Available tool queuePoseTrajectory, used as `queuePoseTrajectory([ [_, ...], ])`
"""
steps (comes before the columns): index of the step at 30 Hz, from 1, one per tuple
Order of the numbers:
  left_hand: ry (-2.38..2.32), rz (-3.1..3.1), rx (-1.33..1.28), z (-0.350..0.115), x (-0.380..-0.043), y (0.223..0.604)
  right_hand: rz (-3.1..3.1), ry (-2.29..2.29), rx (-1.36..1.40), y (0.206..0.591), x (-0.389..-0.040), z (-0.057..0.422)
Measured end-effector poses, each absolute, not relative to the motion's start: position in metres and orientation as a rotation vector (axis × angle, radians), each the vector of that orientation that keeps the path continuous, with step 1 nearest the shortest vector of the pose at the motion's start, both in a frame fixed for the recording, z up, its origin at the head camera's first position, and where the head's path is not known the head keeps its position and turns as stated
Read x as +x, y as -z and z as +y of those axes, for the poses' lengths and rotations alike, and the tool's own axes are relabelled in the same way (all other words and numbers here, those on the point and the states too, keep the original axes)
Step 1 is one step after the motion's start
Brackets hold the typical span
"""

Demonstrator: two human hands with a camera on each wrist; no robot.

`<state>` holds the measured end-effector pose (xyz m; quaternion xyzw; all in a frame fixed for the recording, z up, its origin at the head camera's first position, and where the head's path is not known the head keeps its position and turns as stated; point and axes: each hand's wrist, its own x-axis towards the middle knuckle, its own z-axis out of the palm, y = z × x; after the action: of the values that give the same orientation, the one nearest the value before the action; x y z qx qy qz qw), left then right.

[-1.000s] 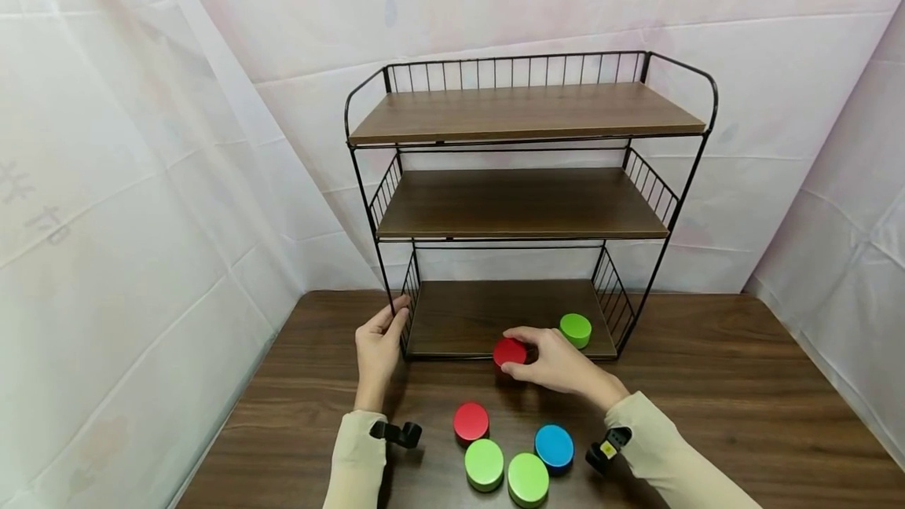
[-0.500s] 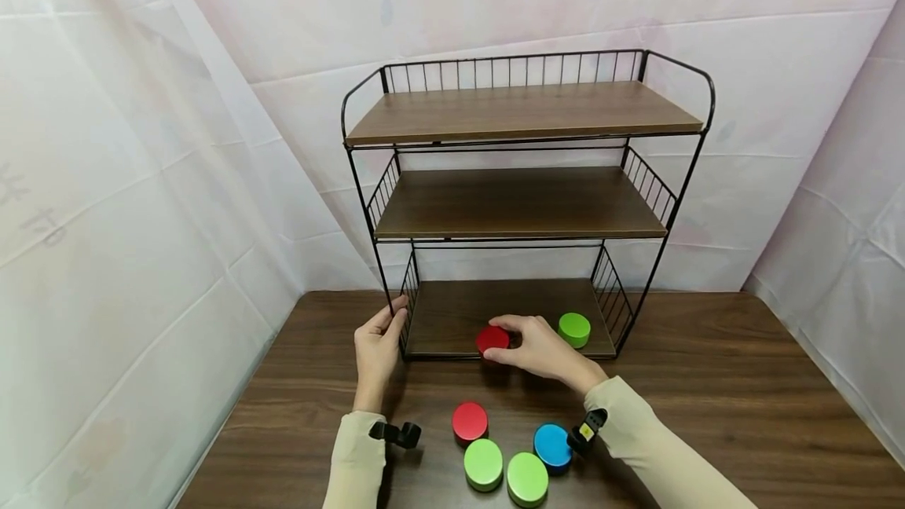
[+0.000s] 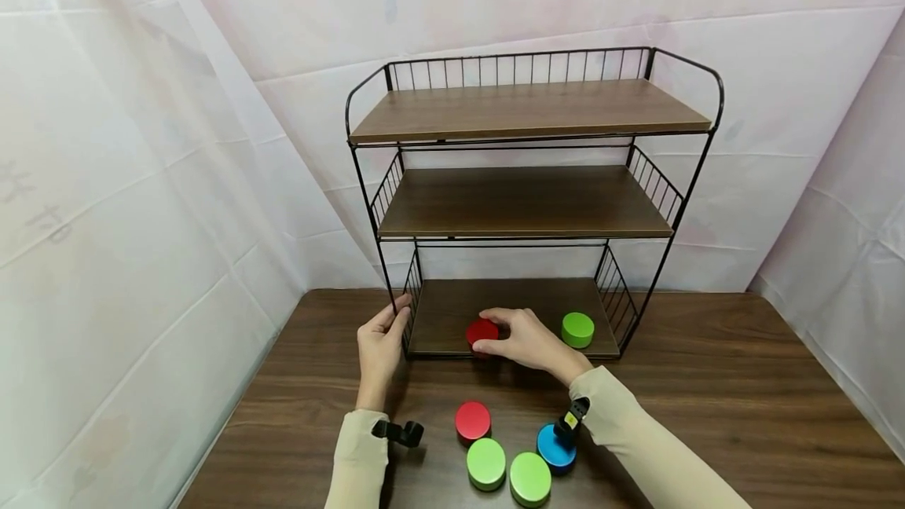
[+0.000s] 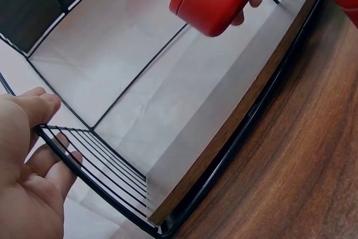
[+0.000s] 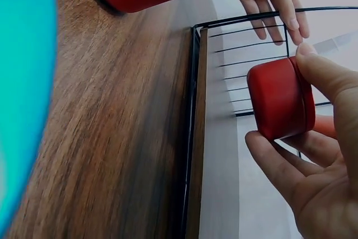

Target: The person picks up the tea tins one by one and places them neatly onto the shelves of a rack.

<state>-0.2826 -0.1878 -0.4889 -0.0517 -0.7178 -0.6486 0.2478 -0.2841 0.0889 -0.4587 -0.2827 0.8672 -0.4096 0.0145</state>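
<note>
My right hand (image 3: 526, 342) holds a small red round tin (image 5: 277, 99) between thumb and fingers, just above the front of the rack's bottom shelf (image 3: 441, 313). A gap shows between tin and shelf in the left wrist view. My left hand (image 3: 379, 344) grips the black wire side frame (image 4: 84, 166) at the rack's lower left, thumb on one side and fingers on the other. On the same shelf, at the right, sits a green round tin (image 3: 577, 330). The three-tier rack (image 3: 523, 199) has brown wooden shelves and black wire rails.
In front of the rack, a red tin (image 3: 473, 421), two green tins (image 3: 485, 463) and a blue tin (image 3: 555, 444) stand close together on the brown wooden table (image 3: 735, 391). My right wrist camera overlaps the blue tin in the head view. White cloth (image 3: 212, 140) hangs behind and at both sides.
My right hand has carried the red tin leftward and slightly farther back, over the bottom shelf. The left hand keeps its grip on the rack's side.
</note>
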Motion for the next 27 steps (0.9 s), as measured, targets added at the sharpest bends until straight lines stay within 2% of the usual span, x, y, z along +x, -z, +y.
queuePoseTrajectory([
  [27, 1.759, -1.967, -0.124, -0.187, -0.282, 0.489, 2.663, 1.286, -0.921, 0.464, -0.305, 0.054],
])
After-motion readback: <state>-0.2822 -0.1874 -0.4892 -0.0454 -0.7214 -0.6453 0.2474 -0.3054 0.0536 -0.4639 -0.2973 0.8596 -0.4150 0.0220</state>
